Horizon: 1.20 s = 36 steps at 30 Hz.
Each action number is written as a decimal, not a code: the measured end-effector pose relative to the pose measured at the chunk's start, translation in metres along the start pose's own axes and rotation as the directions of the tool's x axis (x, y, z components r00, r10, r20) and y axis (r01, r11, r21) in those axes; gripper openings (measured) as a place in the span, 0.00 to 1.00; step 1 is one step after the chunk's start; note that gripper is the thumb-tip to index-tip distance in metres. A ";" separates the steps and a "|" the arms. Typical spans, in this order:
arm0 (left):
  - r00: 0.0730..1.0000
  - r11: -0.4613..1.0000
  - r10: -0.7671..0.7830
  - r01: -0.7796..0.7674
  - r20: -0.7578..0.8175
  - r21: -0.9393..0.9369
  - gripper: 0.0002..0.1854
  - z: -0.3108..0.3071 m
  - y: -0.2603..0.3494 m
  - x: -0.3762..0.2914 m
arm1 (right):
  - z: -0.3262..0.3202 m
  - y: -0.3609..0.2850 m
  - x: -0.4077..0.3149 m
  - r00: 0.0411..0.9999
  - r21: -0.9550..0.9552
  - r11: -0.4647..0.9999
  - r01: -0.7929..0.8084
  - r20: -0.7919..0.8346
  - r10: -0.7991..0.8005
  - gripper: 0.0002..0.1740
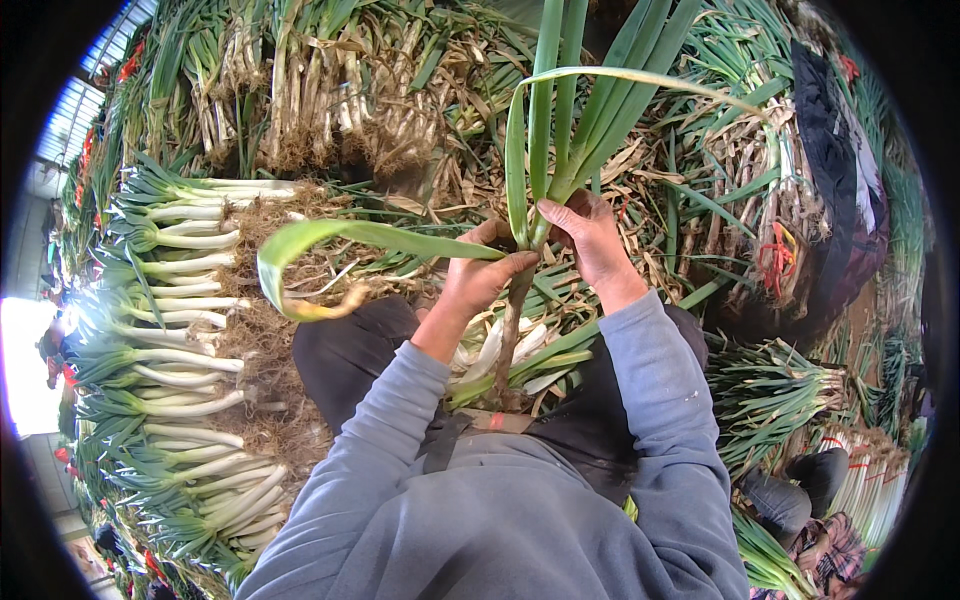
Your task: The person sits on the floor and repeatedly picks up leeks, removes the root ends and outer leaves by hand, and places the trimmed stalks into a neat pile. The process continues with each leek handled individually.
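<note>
A large Welsh onion [515, 319] stands upright between my legs, its stem brown and dirty and its green leaves fanning upward. My left hand [484, 274] grips it from the left where the leaves part from the stem. From that hand a broad leaf [360, 234] bends out to the left, curling down to a yellow, withered tip. Pinched around the base of the other leaves is my right hand [589, 236]. Below the hands, white peeled layers [487, 352] and green leaf scraps [555, 364] lie between my thighs.
Cleaned onions [191, 304] with white stems lie stacked at left, roots towards me. Unpeeled onion bundles [322, 105] stand ahead. Another bundle [776, 180] with a red tie is at right, beside dark cloth [832, 180]. Another person's knee [780, 499] shows at lower right.
</note>
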<state>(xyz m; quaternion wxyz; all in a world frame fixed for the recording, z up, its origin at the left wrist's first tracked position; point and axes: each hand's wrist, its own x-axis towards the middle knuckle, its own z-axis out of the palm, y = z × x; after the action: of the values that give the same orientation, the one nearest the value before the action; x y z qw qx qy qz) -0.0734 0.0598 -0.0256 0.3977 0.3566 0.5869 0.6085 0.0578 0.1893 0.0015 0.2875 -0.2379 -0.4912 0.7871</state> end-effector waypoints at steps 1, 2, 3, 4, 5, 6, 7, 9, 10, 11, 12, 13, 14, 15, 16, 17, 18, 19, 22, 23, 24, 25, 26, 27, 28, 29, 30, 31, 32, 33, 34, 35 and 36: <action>1.000 1.000 0.008 -0.008 -0.019 -0.007 0.15 0.002 0.000 -0.002 | -0.001 0.000 0.000 1.000 0.002 1.000 -0.008 -0.002 0.008 0.13; 0.999 1.000 0.016 -0.017 -0.039 -0.017 0.14 0.005 0.000 -0.003 | -0.001 0.000 0.000 1.000 0.003 1.000 -0.015 -0.003 0.015 0.13; 0.998 0.999 0.025 -0.027 -0.058 -0.027 0.14 0.007 0.000 -0.003 | -0.002 0.000 0.000 1.000 -0.029 1.000 0.002 -0.017 -0.003 0.13; 0.996 0.998 0.060 -0.059 -0.069 0.021 0.13 0.009 0.000 -0.003 | -0.002 0.000 0.000 0.999 -0.060 0.998 0.019 -0.030 -0.021 0.13; 0.992 0.994 0.095 -0.090 -0.079 0.069 0.13 0.010 0.001 -0.004 | -0.003 0.000 0.001 0.998 -0.091 0.995 0.035 -0.042 -0.039 0.13; 0.989 0.987 0.116 -0.105 -0.091 0.123 0.12 0.011 0.001 -0.004 | -0.003 0.000 0.002 0.997 -0.105 0.994 0.032 -0.066 -0.039 0.13; 0.980 0.973 0.183 -0.170 -0.080 0.154 0.12 0.011 0.001 -0.004 | -0.003 0.001 0.002 0.995 -0.119 0.993 0.028 -0.090 -0.039 0.13; 0.955 0.935 0.290 -0.269 -0.063 0.231 0.12 0.012 0.000 -0.004 | -0.004 0.003 0.004 0.993 -0.111 0.993 0.048 -0.106 -0.060 0.12; 0.940 0.916 0.335 -0.307 -0.070 0.260 0.11 0.013 0.000 -0.005 | -0.003 0.005 0.006 0.992 -0.090 0.993 0.071 -0.099 -0.080 0.12; 0.920 0.894 0.385 -0.352 -0.073 0.278 0.12 0.013 -0.001 -0.004 | -0.004 0.006 0.007 0.990 -0.085 0.993 0.083 -0.109 -0.092 0.12; 0.898 0.869 0.434 -0.396 -0.073 0.296 0.12 0.014 -0.001 -0.005 | -0.005 0.008 0.007 0.972 -0.083 0.972 0.220 -0.068 -0.226 0.12; 0.878 0.845 0.473 -0.430 -0.071 0.319 0.12 0.015 -0.002 -0.004 | -0.006 0.009 0.006 0.929 -0.099 0.926 0.365 -0.017 -0.369 0.12; 0.848 0.699 0.529 -0.454 0.026 0.553 0.13 0.014 -0.002 -0.005 | -0.005 0.011 0.011 0.975 -0.091 0.976 0.199 -0.085 -0.206 0.11; 0.784 0.718 0.620 -0.542 -0.045 0.437 0.15 0.016 -0.003 -0.006 | -0.007 0.011 0.008 0.986 -0.037 0.997 0.062 -0.151 -0.067 0.12; 0.777 0.733 0.627 -0.561 -0.062 0.384 0.16 0.017 -0.003 -0.006 | -0.007 0.012 0.010 0.983 -0.009 0.994 0.105 -0.149 -0.105 0.12; 0.758 0.733 0.648 -0.592 -0.078 0.336 0.16 0.020 -0.003 -0.006 | -0.007 0.012 0.011 0.979 0.021 0.989 0.148 -0.145 -0.144 0.12; 0.737 0.706 0.672 -0.606 -0.074 0.368 0.17 0.021 -0.002 -0.007 | -0.009 0.010 0.011 0.984 0.058 0.992 0.115 -0.144 -0.106 0.13; 0.723 0.694 0.687 -0.626 -0.069 0.356 0.17 0.022 -0.001 -0.007 | -0.009 0.009 0.012 0.983 0.100 0.989 0.113 -0.157 -0.097 0.12; 0.685 0.659 0.727 -0.677 -0.049 0.328 0.17 0.026 0.002 -0.007 | -0.010 0.006 0.013 0.977 0.219 0.970 0.108 -0.202 -0.064 0.11; 0.730 0.710 0.680 -0.633 -0.067 0.308 0.16 0.029 0.003 -0.009 | -0.011 0.005 0.013 0.977 0.223 0.968 0.113 -0.203 -0.067 0.11; 0.772 0.757 0.630 -0.587 -0.084 0.287 0.16 0.031 0.004 -0.012 | -0.012 0.004 0.014 0.976 0.228 0.967 0.117 -0.205 -0.070 0.12; 0.811 0.801 0.577 -0.538 -0.098 0.265 0.15 0.033 0.005 -0.015 | -0.014 0.003 0.015 0.976 0.232 0.965 0.122 -0.207 -0.073 0.12; 0.791 0.771 0.606 -0.559 -0.084 0.304 0.13 0.033 0.005 -0.015 | -0.016 0.001 0.016 0.981 0.290 0.951 0.113 -0.183 -0.061 0.14; 0.814 0.799 0.574 -0.532 -0.088 0.281 0.13 0.035 0.006 -0.016 | -0.019 0.001 0.018 0.977 0.292 0.949 0.123 -0.203 -0.064 0.14; 0.836 0.824 0.541 -0.505 -0.093 0.259 0.13 0.038 0.006 -0.019 | -0.020 0.000 0.020 0.975 0.308 0.940 0.144 -0.206 -0.082 0.13; 0.856 0.847 0.508 -0.476 -0.097 0.236 0.13 0.039 0.005 -0.021 | -0.022 0.000 0.022 0.968 0.323 0.934 0.151 -0.238 -0.074 0.13; 0.912 0.899 0.403 -0.379 -0.074 0.219 0.14 0.040 0.005 -0.023 | -0.025 -0.001 0.022 0.970 0.337 0.925 0.175 -0.220 -0.103 0.12; 0.884 0.861 0.464 -0.438 -0.047 0.257 0.15 0.041 0.005 -0.025 | -0.027 -0.001 0.023 0.966 0.347 0.921 0.175 -0.243 -0.092 0.12; 0.853 0.818 0.522 -0.495 -0.017 0.293 0.15 0.043 0.004 -0.028 | -0.029 -0.002 0.024 0.962 0.360 0.915 0.183 -0.256 -0.092 0.12; 0.820 0.771 0.573 -0.546 0.017 0.329 0.15 0.045 0.003 -0.031 | -0.031 -0.003 0.025 0.959 0.372 0.908 0.192 -0.269 -0.092 0.12; 0.835 0.767 0.547 -0.530 0.063 0.362 0.14 0.043 0.002 -0.035 | -0.033 -0.004 0.025 0.947 0.360 0.915 0.182 -0.316 -0.063 0.13; 0.839 0.768 0.539 -0.528 0.078 0.362 0.14 0.043 0.001 -0.040 | -0.035 -0.006 0.025 0.944 0.380 0.902 0.207 -0.321 -0.081 0.13; 0.848 0.776 0.522 -0.516 0.090 0.363 0.14 0.043 -0.001 -0.044 | -0.039 -0.009 0.026 0.936 0.396 0.889 0.230 -0.339 -0.091 0.13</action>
<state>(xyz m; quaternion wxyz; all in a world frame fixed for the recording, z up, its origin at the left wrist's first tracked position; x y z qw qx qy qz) -0.0157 0.0382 -0.0228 0.1347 0.5687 0.5738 0.5738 0.0663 0.2346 -0.0085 0.4713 -0.2476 -0.2721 0.8016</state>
